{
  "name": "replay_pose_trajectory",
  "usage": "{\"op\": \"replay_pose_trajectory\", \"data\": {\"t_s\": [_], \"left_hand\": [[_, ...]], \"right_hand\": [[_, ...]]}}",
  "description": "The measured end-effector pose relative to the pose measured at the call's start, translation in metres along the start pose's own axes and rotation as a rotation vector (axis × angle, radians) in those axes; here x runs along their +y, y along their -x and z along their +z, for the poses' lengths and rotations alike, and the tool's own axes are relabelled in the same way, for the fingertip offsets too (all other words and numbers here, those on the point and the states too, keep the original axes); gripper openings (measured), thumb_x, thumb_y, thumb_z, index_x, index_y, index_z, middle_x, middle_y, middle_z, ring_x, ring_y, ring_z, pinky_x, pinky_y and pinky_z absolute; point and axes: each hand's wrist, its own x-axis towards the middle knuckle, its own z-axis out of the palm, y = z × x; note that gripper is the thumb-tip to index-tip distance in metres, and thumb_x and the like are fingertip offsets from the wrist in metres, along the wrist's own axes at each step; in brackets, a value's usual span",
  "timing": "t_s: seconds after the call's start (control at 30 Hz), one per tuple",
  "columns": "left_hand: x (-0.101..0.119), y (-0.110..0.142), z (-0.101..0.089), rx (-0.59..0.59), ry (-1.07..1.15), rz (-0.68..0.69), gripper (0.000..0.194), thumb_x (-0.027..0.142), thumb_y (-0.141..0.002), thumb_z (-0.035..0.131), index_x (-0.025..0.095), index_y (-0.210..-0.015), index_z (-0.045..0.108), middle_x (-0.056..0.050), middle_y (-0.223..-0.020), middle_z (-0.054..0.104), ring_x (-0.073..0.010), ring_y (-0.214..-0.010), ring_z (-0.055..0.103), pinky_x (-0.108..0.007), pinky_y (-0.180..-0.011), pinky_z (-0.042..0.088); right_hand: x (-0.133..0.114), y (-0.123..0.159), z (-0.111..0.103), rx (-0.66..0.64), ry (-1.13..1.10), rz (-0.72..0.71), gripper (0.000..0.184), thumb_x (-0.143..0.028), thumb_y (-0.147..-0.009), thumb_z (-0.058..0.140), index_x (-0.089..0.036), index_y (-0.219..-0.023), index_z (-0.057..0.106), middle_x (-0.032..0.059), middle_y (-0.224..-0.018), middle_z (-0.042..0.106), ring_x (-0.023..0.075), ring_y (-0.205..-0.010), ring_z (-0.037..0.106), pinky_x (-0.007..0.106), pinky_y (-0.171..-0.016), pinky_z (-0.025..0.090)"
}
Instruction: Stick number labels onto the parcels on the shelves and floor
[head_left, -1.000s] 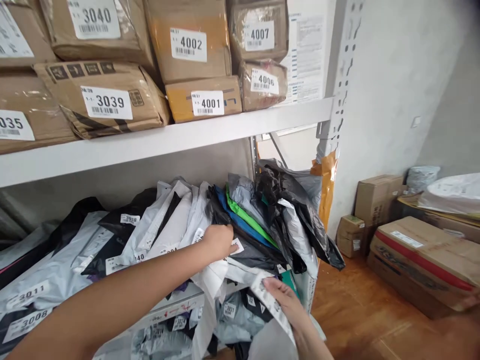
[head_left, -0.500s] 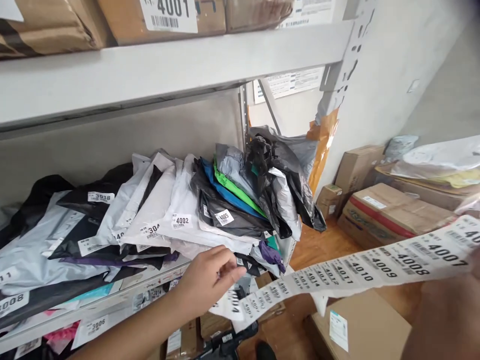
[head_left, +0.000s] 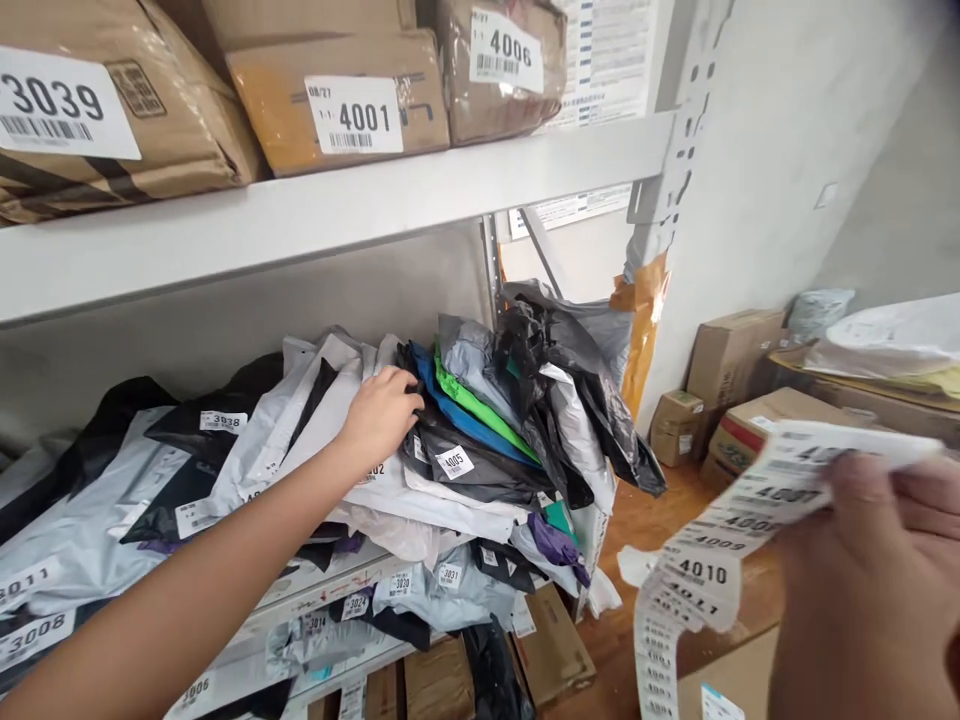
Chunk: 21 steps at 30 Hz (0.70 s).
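My left hand (head_left: 382, 415) reaches over the middle shelf, its bent fingers on the upper left edge of a black mailer bag (head_left: 480, 475) labelled 4005. Beneath that hand lies a white mailer bag (head_left: 465, 517), its label partly covered. Blue, bright green and grey mailer bags lean against the black one, with a crumpled black bag (head_left: 540, 340) at the right end. At the right, my right hand (head_left: 877, 560) grips a long strip of numbered barcode labels (head_left: 701, 570) near its top. The strip hangs down in a curve; 4010 reads clearly.
Cartons labelled 3039 (head_left: 67, 110), 4001 (head_left: 356, 110) and 4006 (head_left: 506, 60) stand on the upper shelf, above its white beam (head_left: 375, 210). More bags, such as 3038 (head_left: 221, 421), fill the left. Cardboard boxes (head_left: 739, 365) stand by the wall. A taped post (head_left: 645, 330) ends the rack.
My left hand has moved up and left from in front of the shelf onto the black bag. The label strip, stretched across before, now hangs from my right hand. The view has tilted up.
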Motion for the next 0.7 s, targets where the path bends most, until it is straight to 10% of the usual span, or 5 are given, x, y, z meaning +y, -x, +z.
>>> {"op": "replay_pose_trajectory", "data": {"t_s": [0.17,0.3,0.5,0.7], "left_hand": [[0.000,-0.022,-0.008,-0.052,-0.183,0.159,0.008,0.016,-0.080,0.061,0.020,-0.083,0.066,-0.004,-0.089,0.066,-0.0230,-0.096,0.056,-0.041,-0.093,0.042],[0.010,-0.014,-0.014,0.101,-0.258,0.316,0.016,0.013,-0.086,0.053,0.019,-0.074,0.062,-0.001,-0.069,0.061,-0.0169,-0.075,0.055,-0.037,-0.091,0.043],[0.037,0.014,-0.009,0.436,-0.233,0.540,0.029,0.007,-0.086,0.044,0.018,-0.062,0.052,0.000,-0.062,0.051,-0.0154,-0.066,0.047,-0.035,-0.088,0.045],[0.044,0.037,0.013,0.388,-0.151,0.688,0.030,0.003,-0.084,0.045,0.017,-0.057,0.051,0.000,-0.059,0.049,-0.0149,-0.063,0.047,-0.035,-0.082,0.049]], "right_hand": [[0.013,0.029,0.021,-0.459,0.015,0.392,0.040,-0.048,-0.048,0.087,-0.019,-0.067,0.068,0.0008,-0.057,0.064,0.0113,-0.048,0.054,0.022,-0.045,0.042],[0.042,0.083,0.041,-0.841,-0.032,0.516,0.028,-0.047,-0.070,0.074,-0.021,-0.080,0.070,0.0103,-0.104,0.071,0.0218,-0.089,0.066,0.031,-0.073,0.052],[0.099,0.133,0.081,-0.688,-0.331,0.770,0.026,-0.047,-0.067,0.077,-0.024,-0.075,0.068,0.0073,-0.137,0.054,0.0269,-0.129,0.044,0.041,-0.105,0.035],[0.119,0.102,0.114,-0.477,-0.442,0.850,0.041,-0.047,-0.052,0.085,-0.024,-0.080,0.066,0.0010,-0.077,0.070,0.0205,-0.079,0.064,0.031,-0.072,0.050]]}}
